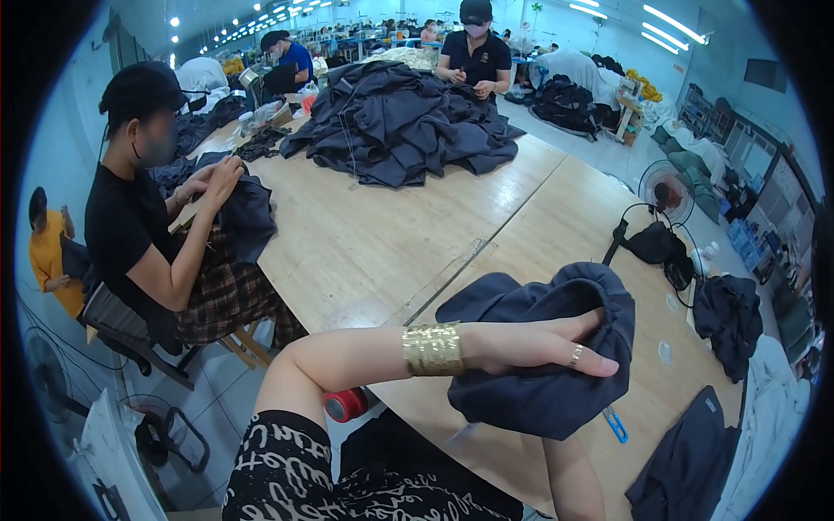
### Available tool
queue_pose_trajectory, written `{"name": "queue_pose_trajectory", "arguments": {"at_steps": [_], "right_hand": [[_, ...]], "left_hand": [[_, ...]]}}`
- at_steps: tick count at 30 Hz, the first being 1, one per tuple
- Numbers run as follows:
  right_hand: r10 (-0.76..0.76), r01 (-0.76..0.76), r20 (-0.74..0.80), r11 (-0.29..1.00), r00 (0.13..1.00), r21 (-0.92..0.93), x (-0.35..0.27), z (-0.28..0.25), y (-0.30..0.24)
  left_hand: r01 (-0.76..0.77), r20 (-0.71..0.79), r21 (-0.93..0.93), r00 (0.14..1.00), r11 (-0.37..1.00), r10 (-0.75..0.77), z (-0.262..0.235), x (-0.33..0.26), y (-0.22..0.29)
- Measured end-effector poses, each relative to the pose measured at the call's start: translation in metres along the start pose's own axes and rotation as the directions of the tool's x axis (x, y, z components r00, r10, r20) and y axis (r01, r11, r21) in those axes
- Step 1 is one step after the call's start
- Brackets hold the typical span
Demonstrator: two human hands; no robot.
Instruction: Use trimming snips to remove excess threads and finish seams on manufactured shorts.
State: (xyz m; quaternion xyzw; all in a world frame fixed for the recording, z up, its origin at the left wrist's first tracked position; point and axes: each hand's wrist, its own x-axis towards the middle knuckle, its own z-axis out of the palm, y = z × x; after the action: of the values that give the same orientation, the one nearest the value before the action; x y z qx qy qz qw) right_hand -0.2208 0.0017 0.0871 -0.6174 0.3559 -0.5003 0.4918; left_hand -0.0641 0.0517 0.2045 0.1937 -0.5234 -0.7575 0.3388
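Observation:
A dark navy-grey garment (521,391) with a gathered, elastic-looking edge is held up over the near part of the table. My left hand (565,343), wearing a ring and a wide gold bracelet, reaches across it. Its thumb presses on the outside of the cloth while the fingers go into the opening, so the hand is closed on the garment. My right forearm rises from the lower edge and passes behind the cloth, which hides my right hand. Close to the garment's lower right side lies a small blue tool (616,425) on the wood.
The pale wooden table (373,252) has a seam across it. A large pile of dark garments (408,122) covers its far end. Another dark garment (686,460) lies at right, near a fan (667,193). A co-worker (148,200) sits at left; another person (476,61) stands behind the pile.

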Motion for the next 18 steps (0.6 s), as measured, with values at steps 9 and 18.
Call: {"name": "queue_pose_trajectory", "arguments": {"at_steps": [9,18], "right_hand": [[0.247,-0.256,0.085,0.958,0.965,0.126,0.046,0.059,-0.036],[0.458,-0.488,0.175,0.844,0.872,0.222,0.035,-0.049,-0.021]], "left_hand": [[-0.055,-0.42,0.59,0.831,0.806,0.364,-0.026,-0.038,0.0],[-0.086,-0.616,-0.211,0.785,0.974,-0.064,-0.088,-0.046,-0.023]]}}
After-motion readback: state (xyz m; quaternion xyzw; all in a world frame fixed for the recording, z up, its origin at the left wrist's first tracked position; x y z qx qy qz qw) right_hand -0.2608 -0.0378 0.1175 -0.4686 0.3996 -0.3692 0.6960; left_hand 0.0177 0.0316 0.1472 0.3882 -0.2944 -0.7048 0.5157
